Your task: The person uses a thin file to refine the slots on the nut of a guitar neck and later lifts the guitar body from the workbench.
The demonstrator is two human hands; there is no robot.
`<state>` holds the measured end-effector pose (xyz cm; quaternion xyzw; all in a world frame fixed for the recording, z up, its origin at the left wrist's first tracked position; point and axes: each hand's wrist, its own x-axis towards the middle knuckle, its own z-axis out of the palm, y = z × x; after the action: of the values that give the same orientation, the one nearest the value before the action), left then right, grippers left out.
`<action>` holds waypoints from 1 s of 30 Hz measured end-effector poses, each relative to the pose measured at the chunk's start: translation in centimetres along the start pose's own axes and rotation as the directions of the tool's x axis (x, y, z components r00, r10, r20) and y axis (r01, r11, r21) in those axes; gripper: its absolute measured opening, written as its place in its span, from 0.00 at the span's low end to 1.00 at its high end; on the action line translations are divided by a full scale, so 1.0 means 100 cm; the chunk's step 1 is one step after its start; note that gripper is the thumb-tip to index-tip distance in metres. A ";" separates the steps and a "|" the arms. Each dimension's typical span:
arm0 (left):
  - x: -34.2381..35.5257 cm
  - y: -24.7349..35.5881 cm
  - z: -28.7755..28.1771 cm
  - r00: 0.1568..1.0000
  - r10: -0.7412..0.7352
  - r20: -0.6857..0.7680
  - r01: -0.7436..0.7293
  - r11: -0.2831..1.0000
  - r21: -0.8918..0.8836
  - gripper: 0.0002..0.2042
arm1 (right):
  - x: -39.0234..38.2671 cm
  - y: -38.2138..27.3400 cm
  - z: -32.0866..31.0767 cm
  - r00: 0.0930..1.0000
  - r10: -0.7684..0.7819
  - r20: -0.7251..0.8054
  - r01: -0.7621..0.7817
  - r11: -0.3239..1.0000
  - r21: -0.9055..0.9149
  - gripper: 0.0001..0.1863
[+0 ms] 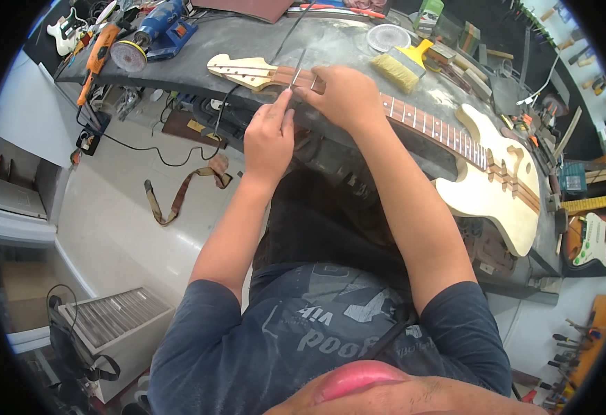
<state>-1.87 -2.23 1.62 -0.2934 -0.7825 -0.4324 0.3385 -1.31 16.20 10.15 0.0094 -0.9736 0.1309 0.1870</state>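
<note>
Left hand: the left hand (269, 138) pinches a thin metal file (296, 69), its blade pointing to 12 o'clock.
Right hand: the right hand (341, 93) presses closed on the neck, just beside the file.
Guitar: an unfinished electric guitar (483, 176) lies across the grey workbench (330, 41), headstock (240, 69) at 10 o'clock, body at 4 o'clock.
Brush: a yellow-handled brush (403, 66) lies at 1 o'clock.

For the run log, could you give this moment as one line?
left hand: holds thin file | right hand: on guitar neck | workbench
</note>
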 end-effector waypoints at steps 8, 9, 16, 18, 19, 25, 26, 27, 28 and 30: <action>-0.040 -0.011 -0.036 0.997 -0.036 0.070 0.028 0.992 0.122 0.20 | 0.000 0.000 0.002 1.000 -0.009 0.010 0.009 1.000 0.004 0.24; -0.041 -0.011 -0.039 0.995 -0.056 0.082 0.046 0.992 0.113 0.20 | 0.000 0.000 0.001 1.000 0.017 0.024 -0.017 1.000 0.011 0.24; 0.000 -0.020 -0.007 0.826 -0.429 0.366 0.562 0.582 -0.587 0.17 | 0.001 -0.002 -0.001 1.000 0.004 0.025 -0.003 1.000 -0.007 0.25; 0.010 -0.017 -0.009 0.779 -0.479 0.405 0.595 0.358 -0.720 0.17 | 0.000 -0.003 -0.001 1.000 -0.001 0.020 0.001 1.000 -0.011 0.26; 0.014 -0.015 -0.009 0.726 -0.509 0.463 0.588 0.110 -0.801 0.18 | 0.000 -0.002 0.000 1.000 0.002 0.015 -0.002 1.000 -0.014 0.26; -0.021 0.002 -0.029 0.692 -0.545 0.474 0.633 0.142 -0.761 0.18 | 0.000 -0.002 0.002 1.000 -0.004 0.008 0.004 1.000 0.009 0.27; -0.028 0.009 -0.032 0.684 -0.543 0.487 0.648 0.144 -0.748 0.18 | 0.001 -0.002 0.001 1.000 0.020 0.023 -0.020 1.000 0.003 0.27; -0.034 0.015 -0.033 0.675 -0.541 0.501 0.662 0.145 -0.735 0.18 | 0.001 -0.002 0.000 0.998 0.044 0.038 -0.044 0.999 -0.004 0.27; -0.039 0.018 -0.034 0.666 -0.541 0.514 0.675 0.143 -0.724 0.19 | 0.001 -0.002 -0.001 0.998 0.039 0.042 -0.039 0.999 -0.002 0.27; -0.046 0.024 -0.034 0.666 -0.547 0.508 0.675 0.151 -0.722 0.19 | 0.000 -0.003 -0.002 0.999 0.027 0.024 -0.027 1.000 0.005 0.27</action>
<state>3.64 -4.84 0.52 -0.1060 -0.5102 -0.8453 -0.1178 -1.20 15.99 10.43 -0.0018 -0.9754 0.1359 0.1735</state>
